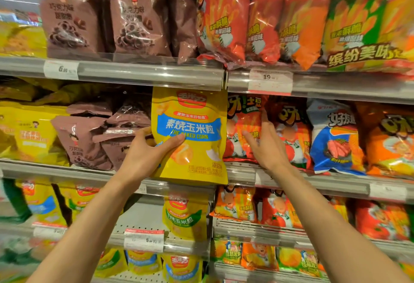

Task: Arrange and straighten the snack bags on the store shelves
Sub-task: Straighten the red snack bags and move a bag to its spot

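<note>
Yellow corn bag [190, 135], upright with its blue band facing out, held in front of the middle shelf edge [67, 170], its top just under the rail of the shelf above. The left hand [145, 155] grips the bag's lower left edge, thumb across the front and fingers curled behind. The right hand [266, 141] is just right of the bag, fingers straight and spread, holding nothing; it lies before the red-orange bags [244, 130], and contact with them cannot be told. Left of the left hand, brown bags [89, 139] lie tumbled and overlapping on the same shelf, with yellow bags [29, 135] beyond them. Right of the right hand stands a blue-and-white bag [333, 137]. Above the hands, upright brown bags [100, 16] and large red and orange bags [291, 18] fill the upper shelf, with price tags [270, 81] on its rail. Below the forearms, further yellow corn bags [184, 215] stand on lower shelves.
</note>
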Available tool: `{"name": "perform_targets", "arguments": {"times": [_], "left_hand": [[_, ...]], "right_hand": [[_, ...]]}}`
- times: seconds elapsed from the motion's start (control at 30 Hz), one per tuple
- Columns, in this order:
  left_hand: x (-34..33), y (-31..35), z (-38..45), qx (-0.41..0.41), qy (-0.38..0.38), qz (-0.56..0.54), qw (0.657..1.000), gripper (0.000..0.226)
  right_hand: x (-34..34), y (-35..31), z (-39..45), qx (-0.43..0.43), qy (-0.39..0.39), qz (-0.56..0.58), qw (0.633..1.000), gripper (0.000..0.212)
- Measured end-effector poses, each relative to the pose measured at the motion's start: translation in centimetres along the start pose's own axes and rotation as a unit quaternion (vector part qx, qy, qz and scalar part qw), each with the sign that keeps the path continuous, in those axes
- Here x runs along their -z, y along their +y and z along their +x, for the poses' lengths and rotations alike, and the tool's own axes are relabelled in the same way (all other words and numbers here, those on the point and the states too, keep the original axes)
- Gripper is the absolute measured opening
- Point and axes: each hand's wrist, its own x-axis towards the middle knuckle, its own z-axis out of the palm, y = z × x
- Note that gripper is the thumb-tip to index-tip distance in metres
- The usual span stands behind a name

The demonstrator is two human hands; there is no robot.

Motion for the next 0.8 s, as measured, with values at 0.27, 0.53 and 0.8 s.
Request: {"name": "perform_targets", "arguments": {"times": [0.27, 0.53, 0.8], "left_hand": [[-0.2, 0.2, -1.0, -0.006, -0.003, 0.018, 1.0, 0.074], [-0.2, -0.9, -1.6, -0.003, -0.052, 0.012, 0.999, 0.09], [-0.7, -2.6, -2.6, 0.008, -0.116, 0.016, 0.993, 0.08]], "right_hand": [[1.3, 0.7, -1.8, -0.02, 0.019, 0.099, 0.995, 0.068], [1.7, -4.3, -5.8, -0.077, -0.12, 0.346, 0.927, 0.054], [0.8, -5.2, -8.0, -0.078, -0.19, 0.49, 0.847, 0.031]]}}
